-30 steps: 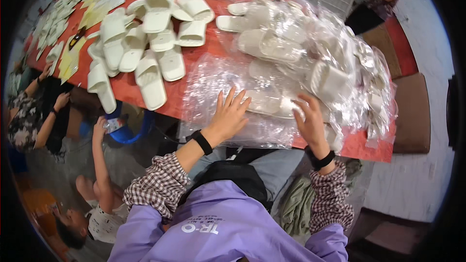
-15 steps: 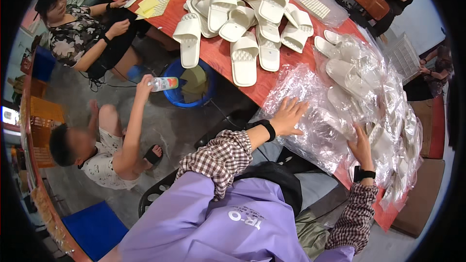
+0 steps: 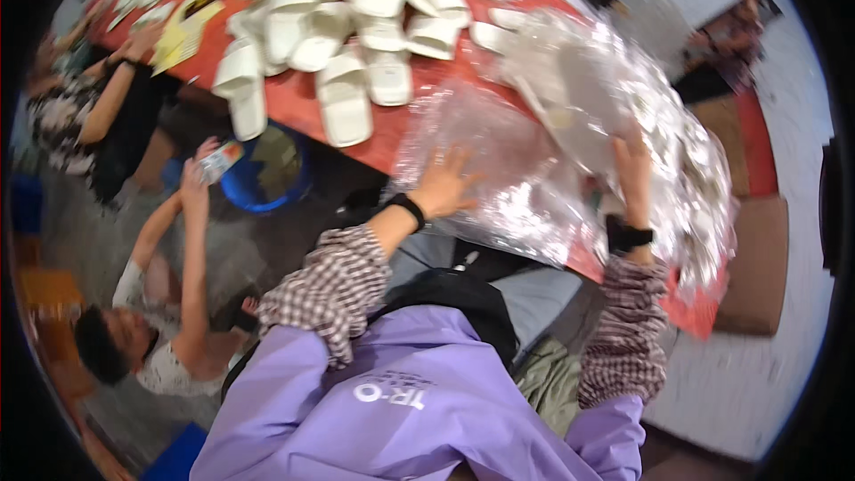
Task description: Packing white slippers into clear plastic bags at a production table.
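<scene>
Our left hand (image 3: 443, 185) lies flat, fingers spread, on the near bags (image 3: 499, 169); our right hand (image 3: 631, 165), also unclenched, reaches farther into the pile at the counter (image 3: 294, 98) edge.

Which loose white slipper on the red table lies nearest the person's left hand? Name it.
The slipper at the pile's near edge, pointing toward the table's front edge, beside the plastic bags; it lies closest to the left hand.

Red worktop (image 3: 303, 98). White slippers (image 3: 343, 98) scattered loose around 11 to 12 o'clock. Heap of clear plastic bags (image 3: 570, 125) holding more slippers at 1 to 3 o'clock. Yellow paper sheets (image 3: 183, 31) toward 10 o'clock.
</scene>
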The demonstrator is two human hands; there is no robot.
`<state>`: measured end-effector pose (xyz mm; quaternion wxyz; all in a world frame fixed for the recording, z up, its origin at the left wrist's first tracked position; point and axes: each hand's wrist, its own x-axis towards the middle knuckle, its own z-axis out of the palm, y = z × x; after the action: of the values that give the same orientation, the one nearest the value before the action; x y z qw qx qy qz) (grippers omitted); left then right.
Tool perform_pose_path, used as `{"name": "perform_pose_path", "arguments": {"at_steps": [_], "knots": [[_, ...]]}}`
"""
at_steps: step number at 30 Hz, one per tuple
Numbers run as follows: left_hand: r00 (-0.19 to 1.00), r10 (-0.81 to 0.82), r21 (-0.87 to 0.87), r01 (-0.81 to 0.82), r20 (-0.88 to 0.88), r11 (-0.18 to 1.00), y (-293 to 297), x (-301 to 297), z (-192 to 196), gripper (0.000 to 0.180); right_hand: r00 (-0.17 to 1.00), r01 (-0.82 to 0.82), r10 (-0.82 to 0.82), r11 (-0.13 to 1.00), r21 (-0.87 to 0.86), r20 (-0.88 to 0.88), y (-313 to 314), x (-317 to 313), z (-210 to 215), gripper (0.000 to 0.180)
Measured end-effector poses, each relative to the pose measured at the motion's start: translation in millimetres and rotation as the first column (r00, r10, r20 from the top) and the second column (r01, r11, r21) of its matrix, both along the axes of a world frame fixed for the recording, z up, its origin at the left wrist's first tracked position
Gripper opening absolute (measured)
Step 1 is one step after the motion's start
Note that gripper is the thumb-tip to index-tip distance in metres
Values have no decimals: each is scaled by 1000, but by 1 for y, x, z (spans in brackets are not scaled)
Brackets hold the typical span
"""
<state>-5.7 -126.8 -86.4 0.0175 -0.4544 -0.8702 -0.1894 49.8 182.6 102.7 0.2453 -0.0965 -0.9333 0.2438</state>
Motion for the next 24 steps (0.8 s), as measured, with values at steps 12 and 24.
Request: {"name": "perform_pose_path", "arguments": {"at_steps": [12, 24], "knots": [[744, -203, 115, 168, 637, 979, -7, -6, 5, 54, 947, -265, 225, 950, 163, 229, -131, 116, -80, 72], [817, -3, -46, 37, 576, 998, -15, -7, 11, 67, 990, 29, -84, 908, 418, 113, -23, 91, -120, 50]]}}
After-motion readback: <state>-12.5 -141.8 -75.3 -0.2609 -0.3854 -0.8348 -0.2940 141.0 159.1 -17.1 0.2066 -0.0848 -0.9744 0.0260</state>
